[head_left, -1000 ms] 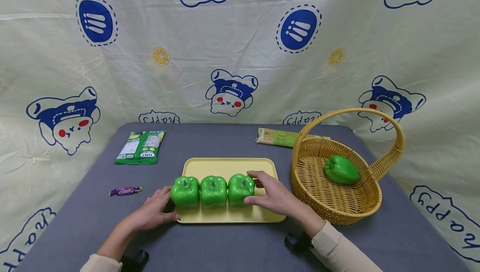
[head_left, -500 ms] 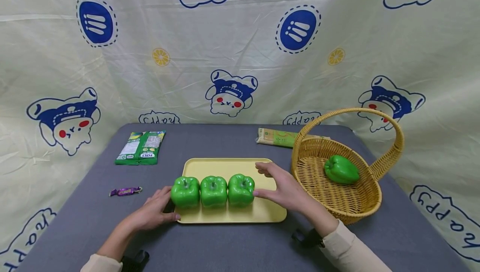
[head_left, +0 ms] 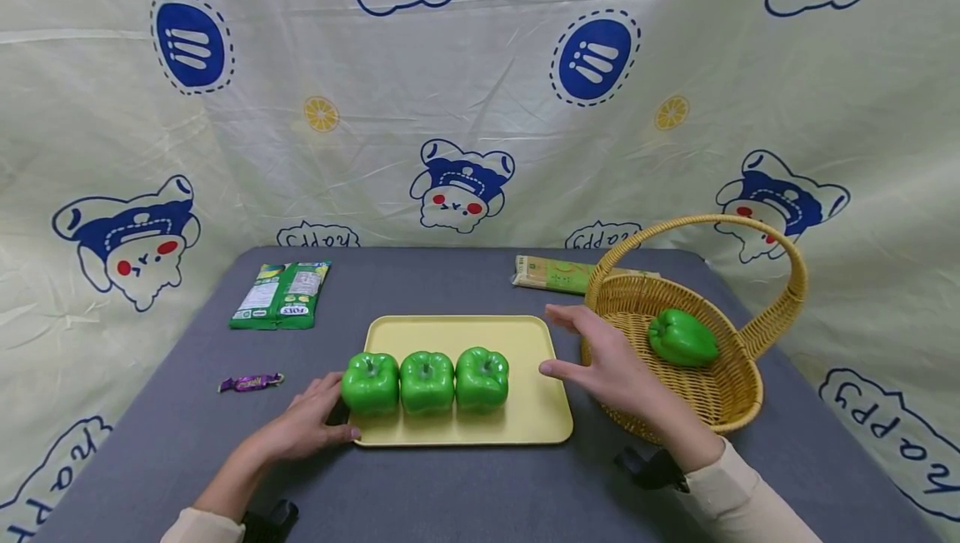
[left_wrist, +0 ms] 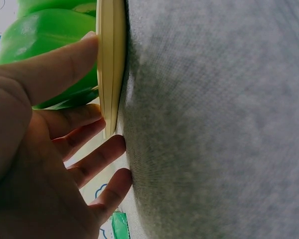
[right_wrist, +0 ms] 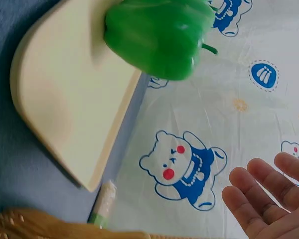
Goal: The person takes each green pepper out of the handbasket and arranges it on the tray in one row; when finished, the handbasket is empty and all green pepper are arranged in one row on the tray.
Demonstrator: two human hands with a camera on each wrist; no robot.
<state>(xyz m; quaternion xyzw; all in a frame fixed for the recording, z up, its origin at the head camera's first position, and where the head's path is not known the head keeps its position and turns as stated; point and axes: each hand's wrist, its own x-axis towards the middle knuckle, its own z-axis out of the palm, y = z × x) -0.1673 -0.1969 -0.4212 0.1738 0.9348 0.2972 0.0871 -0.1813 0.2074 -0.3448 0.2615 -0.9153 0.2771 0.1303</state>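
Note:
Three green bell peppers (head_left: 427, 385) stand side by side on a pale yellow rectangular tray (head_left: 534, 406), from its left edge to past its middle. My left hand (head_left: 303, 425) rests at the tray's front left corner. In the left wrist view its thumb (left_wrist: 65, 62) and index finger touch the rim, with the other fingers extended along the table. My right hand (head_left: 611, 368) hovers between the tray and a wicker basket (head_left: 738, 401), fingers spread and holding nothing. One more green bell pepper (head_left: 682, 339) lies on its side inside the basket.
A green snack bag (head_left: 281, 296) lies at the back left, with a purple wrapped candy (head_left: 251, 381) in front of it. Behind the basket is a long green-and-tan packet (head_left: 555, 274). The basket's tall handle (head_left: 798, 285) arches over its opening. A printed curtain hangs behind the table.
My right hand has let go of the rightmost pepper and drawn back to the right, toward the basket. The left hand, tray and peppers have stayed in place.

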